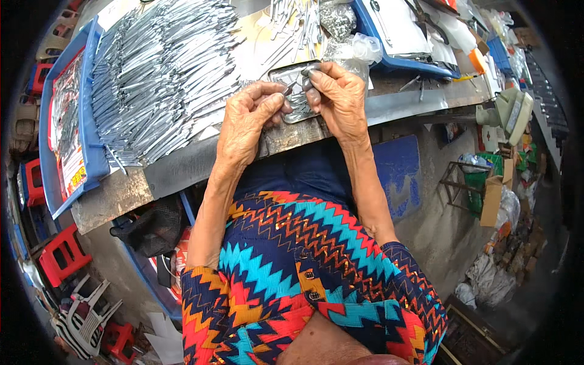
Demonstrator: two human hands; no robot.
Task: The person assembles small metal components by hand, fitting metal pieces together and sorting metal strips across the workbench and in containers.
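Both my hands come together at the bench's near edge, over a small metal tray (277, 74) that holds thin metal pins (300, 107). My left hand (250, 118) is closed in a pinch, with a small dark metal piece (289, 89) at its fingertips. Opposite it, my right hand (342, 100) pinches another small dark piece (306, 72) between thumb and forefinger. The tips are a short distance apart; the pieces' exact kind is too small to tell. To the left lies a wide heap of slim silvery metal strips (164, 73).
A blue tray (91, 109) stands at the bench's left end. Another blue tray (420, 68) with pliers (431, 23) is at the back right. More short strips (295, 24) and clear plastic bags (365, 47) lie behind my hands. A red stool (64, 255) stands at the lower left.
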